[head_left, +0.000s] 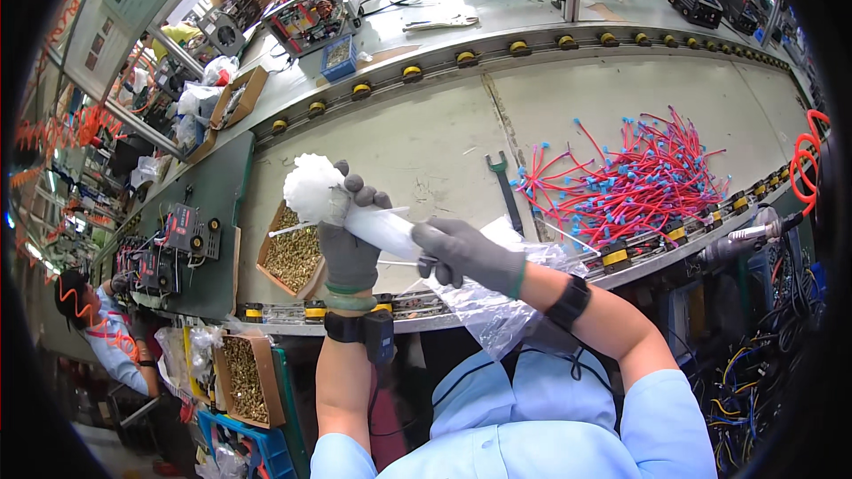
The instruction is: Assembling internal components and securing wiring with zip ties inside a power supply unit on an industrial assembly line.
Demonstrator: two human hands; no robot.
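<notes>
A thick bundle of what look like white cable ties (312, 188) is held slantwise above the bench, its knobbly end at the upper left. My left hand (349, 235), in a grey glove, is wrapped round the bundle below that end. My right hand (461, 253), also gloved, closes on its lower end. Beneath the right wrist lies a crumpled clear plastic bag (506, 306). Loose white strips stick out around both hands. Left of my left hand stands a cardboard box (297, 279) of small brass-coloured parts.
Red-pink wires with blue connectors (630, 177) are heaped on the right. A green forked tool (504, 186) lies near them. An air tool (741, 239) with a red coiled hose (806, 155) is at far right. Roller rails (413, 74) edge the bench. Another person (111, 328) works at left.
</notes>
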